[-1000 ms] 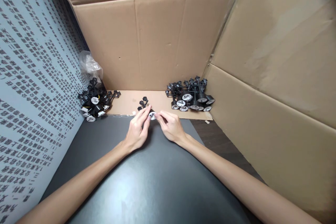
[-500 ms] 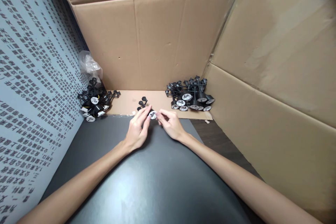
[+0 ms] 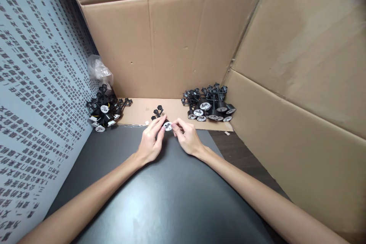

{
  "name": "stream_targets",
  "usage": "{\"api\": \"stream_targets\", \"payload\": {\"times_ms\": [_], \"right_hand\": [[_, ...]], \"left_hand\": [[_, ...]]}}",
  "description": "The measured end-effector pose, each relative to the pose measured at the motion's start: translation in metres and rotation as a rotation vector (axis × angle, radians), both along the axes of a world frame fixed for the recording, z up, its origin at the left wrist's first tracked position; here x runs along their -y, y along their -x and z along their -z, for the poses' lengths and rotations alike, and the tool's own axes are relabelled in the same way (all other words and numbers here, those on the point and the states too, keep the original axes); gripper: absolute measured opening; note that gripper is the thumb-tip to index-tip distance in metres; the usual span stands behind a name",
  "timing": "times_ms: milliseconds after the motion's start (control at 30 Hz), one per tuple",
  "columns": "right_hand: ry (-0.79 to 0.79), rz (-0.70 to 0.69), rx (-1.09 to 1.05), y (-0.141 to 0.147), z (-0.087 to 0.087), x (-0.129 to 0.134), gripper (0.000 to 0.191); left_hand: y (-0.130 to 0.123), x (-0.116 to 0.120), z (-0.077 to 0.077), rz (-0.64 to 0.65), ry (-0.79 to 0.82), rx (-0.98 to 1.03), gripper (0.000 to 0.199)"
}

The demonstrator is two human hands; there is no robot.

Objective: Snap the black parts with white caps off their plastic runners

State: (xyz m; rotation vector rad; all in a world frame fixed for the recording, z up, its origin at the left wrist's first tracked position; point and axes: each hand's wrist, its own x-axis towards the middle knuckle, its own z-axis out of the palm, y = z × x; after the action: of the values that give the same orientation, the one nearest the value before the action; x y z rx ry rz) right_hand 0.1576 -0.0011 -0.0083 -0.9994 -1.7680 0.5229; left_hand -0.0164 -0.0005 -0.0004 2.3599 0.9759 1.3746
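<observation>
Between my hands is a small black model street lamp (image 3: 167, 126), its round white base facing me and its lantern heads pointing away. My left hand (image 3: 151, 139) grips it from the left, thumb and fingers closed round the base end. From the right, the thumb and fingertips of my right hand (image 3: 187, 137) are pinched at the edge of the white base. Whether a small part is also between those right fingertips is too small to tell. Much of the lamp's post is hidden behind the left fingers.
A pile of similar black lamps (image 3: 213, 103) lies at the back right, white bases towards me. Another heap (image 3: 105, 112) sits at the back left, beside a clear plastic bag (image 3: 98, 69). Cardboard walls (image 3: 177, 45) and a printed panel (image 3: 37, 95) enclose the dark grey mat (image 3: 160, 198).
The whole view has shifted slightly. Both hands keep their hold at the lamp's base, with little visible movement of the fingers.
</observation>
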Motion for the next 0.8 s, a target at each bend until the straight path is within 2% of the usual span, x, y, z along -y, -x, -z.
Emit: {"api": "stream_targets", "payload": {"times_ms": [267, 800], "right_hand": [[-0.010, 0.016, -0.007, -0.0004, 0.0016, -0.0014, 0.034], [-0.154, 0.170, 0.108, -0.0001, 0.0041, 0.0005, 0.030]], "left_hand": [[0.0000, -0.0008, 0.0012, 0.002, -0.014, -0.031, 0.043], [-0.0008, -0.0013, 0.0004, 0.014, 0.073, -0.099, 0.048]]}}
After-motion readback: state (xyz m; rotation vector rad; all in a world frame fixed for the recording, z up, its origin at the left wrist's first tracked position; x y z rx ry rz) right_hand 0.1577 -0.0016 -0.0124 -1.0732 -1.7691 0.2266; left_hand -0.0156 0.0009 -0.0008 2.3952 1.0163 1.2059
